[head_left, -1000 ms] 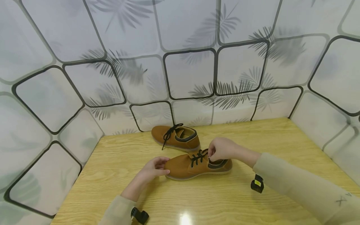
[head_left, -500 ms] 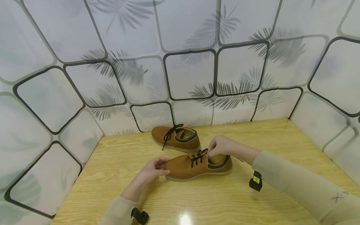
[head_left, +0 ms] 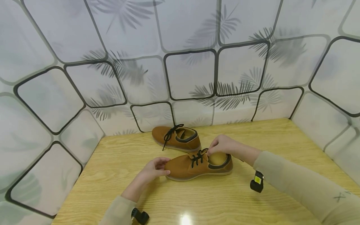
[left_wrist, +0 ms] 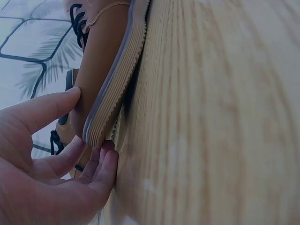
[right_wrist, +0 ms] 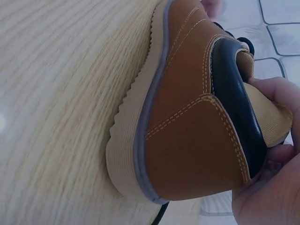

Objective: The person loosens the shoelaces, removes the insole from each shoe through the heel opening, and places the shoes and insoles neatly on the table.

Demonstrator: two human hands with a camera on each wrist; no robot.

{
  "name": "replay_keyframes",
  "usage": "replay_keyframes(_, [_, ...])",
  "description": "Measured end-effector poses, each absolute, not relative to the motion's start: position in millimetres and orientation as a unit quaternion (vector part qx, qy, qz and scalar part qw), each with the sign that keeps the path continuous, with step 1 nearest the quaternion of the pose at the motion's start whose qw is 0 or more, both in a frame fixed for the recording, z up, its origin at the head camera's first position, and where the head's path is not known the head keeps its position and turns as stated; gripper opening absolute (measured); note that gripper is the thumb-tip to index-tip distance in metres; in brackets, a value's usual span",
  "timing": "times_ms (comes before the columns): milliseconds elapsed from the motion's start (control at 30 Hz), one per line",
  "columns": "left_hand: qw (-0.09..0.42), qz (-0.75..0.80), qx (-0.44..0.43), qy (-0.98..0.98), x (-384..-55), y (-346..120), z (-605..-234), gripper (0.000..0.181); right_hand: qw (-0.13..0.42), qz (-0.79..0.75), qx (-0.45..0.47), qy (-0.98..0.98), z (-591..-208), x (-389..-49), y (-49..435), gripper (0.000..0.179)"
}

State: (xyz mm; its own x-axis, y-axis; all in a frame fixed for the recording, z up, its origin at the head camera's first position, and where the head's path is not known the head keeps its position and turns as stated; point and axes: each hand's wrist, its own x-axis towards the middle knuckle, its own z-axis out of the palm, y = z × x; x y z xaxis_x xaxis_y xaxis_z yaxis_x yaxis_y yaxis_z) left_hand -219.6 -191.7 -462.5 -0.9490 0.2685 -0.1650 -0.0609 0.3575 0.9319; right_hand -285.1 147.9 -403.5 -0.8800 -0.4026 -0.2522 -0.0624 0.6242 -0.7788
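Observation:
A brown lace-up shoe point(head_left: 182, 167) lies sole down on the table, toe to the left. My left hand point(head_left: 153, 171) holds its toe; in the left wrist view the thumb point(left_wrist: 61, 105) is on the upper and the fingertips point(left_wrist: 108, 164) are by the front of the sole. My right hand point(head_left: 225, 147) pinches at the shoe's opening near the black laces point(head_left: 197, 158). In the right wrist view a tan fabric piece with a rounded edge point(right_wrist: 269, 117) stands out of the dark padded collar point(right_wrist: 236, 108), between my thumb and fingers.
A second brown shoe point(head_left: 178, 137) with tied black laces stands just behind, near the patterned wall point(head_left: 191, 75). Both shoes are on a light wooden table point(head_left: 213, 200). A small dark device is strapped at each wrist.
My right hand has shifted slightly up and back, and more of the shoe's tan interior shows now. The left hand and both shoes have stayed in place.

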Motion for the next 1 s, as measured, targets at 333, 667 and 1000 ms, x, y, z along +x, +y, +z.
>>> replay_keyframes(333, [0.15,0.562,0.061,0.811,-218.6,-190.9,-461.3,0.053,0.244,-0.494,-0.092,0.829,-402.8,-286.4,154.4,0.022])
replay_keyframes(667, [0.15,0.561,0.061,0.812,-218.3,-190.9,-461.2,0.053,0.27,-0.506,-0.084,0.815,-399.8,-287.5,159.5,0.022])
replay_keyframes(1000, [0.152,0.565,0.064,0.809,-218.5,-192.0,-461.9,0.054,0.236,-0.41,-0.193,0.859,-388.0,-278.7,161.6,0.017])
